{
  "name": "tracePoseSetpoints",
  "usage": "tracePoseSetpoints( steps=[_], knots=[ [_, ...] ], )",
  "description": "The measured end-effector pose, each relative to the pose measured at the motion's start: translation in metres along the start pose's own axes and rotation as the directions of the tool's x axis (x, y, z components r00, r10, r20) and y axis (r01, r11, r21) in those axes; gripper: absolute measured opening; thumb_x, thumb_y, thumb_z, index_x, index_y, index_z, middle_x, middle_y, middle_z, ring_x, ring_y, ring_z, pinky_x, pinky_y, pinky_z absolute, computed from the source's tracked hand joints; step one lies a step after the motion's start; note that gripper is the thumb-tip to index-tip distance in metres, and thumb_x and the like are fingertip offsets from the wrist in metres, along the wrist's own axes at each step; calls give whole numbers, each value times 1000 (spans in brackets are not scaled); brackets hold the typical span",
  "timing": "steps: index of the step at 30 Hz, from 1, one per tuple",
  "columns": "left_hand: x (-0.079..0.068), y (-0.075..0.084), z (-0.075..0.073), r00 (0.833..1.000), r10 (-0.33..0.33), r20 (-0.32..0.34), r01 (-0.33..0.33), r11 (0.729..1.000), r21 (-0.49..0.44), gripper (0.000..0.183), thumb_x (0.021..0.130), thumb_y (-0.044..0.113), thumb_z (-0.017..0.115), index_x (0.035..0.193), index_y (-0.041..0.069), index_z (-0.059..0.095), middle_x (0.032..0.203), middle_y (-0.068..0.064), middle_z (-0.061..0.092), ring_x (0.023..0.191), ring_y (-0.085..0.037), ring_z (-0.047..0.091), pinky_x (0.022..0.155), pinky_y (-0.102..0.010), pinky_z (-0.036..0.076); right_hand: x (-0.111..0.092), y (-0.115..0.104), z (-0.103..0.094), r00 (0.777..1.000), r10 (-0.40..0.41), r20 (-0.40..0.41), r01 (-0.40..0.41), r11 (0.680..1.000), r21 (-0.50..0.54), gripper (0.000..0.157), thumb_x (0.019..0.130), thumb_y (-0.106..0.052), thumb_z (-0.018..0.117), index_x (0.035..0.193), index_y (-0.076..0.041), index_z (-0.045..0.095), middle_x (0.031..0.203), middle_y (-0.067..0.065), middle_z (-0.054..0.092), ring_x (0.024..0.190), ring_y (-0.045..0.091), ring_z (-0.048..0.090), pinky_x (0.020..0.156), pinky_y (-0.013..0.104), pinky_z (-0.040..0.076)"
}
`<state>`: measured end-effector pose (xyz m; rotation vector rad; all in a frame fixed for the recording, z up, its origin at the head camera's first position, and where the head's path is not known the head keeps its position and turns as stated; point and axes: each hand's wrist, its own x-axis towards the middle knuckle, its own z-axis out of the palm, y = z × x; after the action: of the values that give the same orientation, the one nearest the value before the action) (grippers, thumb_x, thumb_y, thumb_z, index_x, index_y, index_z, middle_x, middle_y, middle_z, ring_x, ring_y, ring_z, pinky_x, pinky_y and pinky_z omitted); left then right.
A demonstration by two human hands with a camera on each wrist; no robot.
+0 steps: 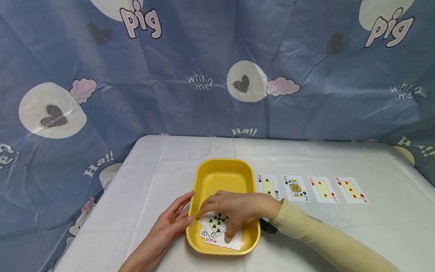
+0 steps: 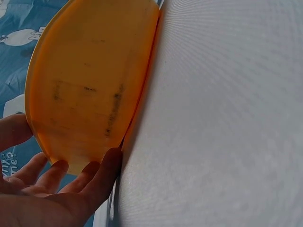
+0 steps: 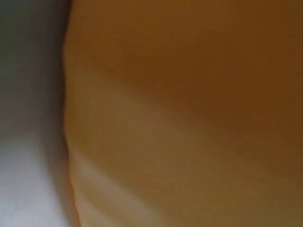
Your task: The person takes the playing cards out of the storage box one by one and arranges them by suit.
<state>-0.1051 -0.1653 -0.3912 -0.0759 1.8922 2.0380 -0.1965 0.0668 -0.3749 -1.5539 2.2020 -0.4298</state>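
Note:
A yellow plastic tray (image 1: 222,181) holds a loose pile of playing cards (image 1: 232,243), with a clubs card (image 1: 215,224) on top. My right hand (image 1: 234,207) reaches over the tray's right rim, thumb and fingers spread apart over the pile. Its fingertips come down at the cards, and the palm hides part of them. Against the tray's left side lies my left hand (image 1: 173,221), its fingers extended. The left wrist view shows those fingertips (image 2: 59,165) along the tray's outer wall (image 2: 90,71). Blurred yellow plastic (image 3: 189,118) fills most of the right wrist view.
Right of the tray, face-up cards lie in a row on the white cloth (image 1: 340,162): two of clubs (image 1: 268,186), king of spades (image 1: 296,188), two of diamonds (image 1: 324,189) and a hearts card (image 1: 351,190). A blue printed curtain (image 1: 190,105) hangs behind the table.

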Motion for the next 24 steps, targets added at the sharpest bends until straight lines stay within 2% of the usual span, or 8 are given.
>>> tracePoseSetpoints(
  steps=[3,5,10,13,16,18,24],
  knots=[
    [0,0,0,1000,-5,-2,5,1000,-3,62,93,18,67,149,27,41,158,2,25,142,-25,33,106,-39,40,5,-1,1,1000,20,9,-19,994,-104,82,69,-35,90,142,-35,51,137,-18,46,118,7,40,100,23,35],
    [0,1,0,1000,-7,-8,7,1000,-3,62,93,18,68,148,27,41,158,2,26,142,-25,33,106,-39,41,8,0,-1,998,58,4,-57,991,-122,82,70,-38,89,142,-35,51,136,-16,46,116,7,41,99,24,36],
    [0,1,1,1000,-7,-27,7,1000,-2,61,93,17,68,147,27,42,157,1,28,140,-27,35,105,-39,42,15,12,-10,982,189,-6,-189,980,-67,80,70,-41,89,140,-35,52,128,-11,46,108,8,42,92,24,40],
    [0,0,1,1000,-9,-27,9,1000,-6,61,93,15,67,148,26,42,157,1,27,140,-27,35,105,-39,42,18,22,-14,966,255,-33,-255,967,6,72,70,-40,89,134,-34,57,117,-9,44,102,9,43,86,23,41],
    [0,0,2,1000,-10,-24,9,1000,-12,61,93,14,66,148,25,42,157,0,27,140,-26,36,105,-39,42,19,30,-17,957,277,-83,-270,959,80,62,71,-32,89,127,-30,60,110,-7,43,98,9,46,84,23,43],
    [1,0,2,1000,-10,-22,10,1000,-15,61,93,14,66,148,25,42,157,1,28,140,-26,36,105,-38,43,20,34,-18,957,267,-117,-253,960,118,57,75,-25,88,125,-27,61,110,-7,44,99,10,47,85,22,43],
    [1,0,1,1000,-4,-7,4,1000,-21,61,93,14,66,148,25,41,157,2,28,140,-25,36,105,-38,42,20,37,-21,948,253,-194,-235,966,111,56,83,-16,81,134,-19,59,114,-5,46,104,10,48,94,24,43]
  ],
)
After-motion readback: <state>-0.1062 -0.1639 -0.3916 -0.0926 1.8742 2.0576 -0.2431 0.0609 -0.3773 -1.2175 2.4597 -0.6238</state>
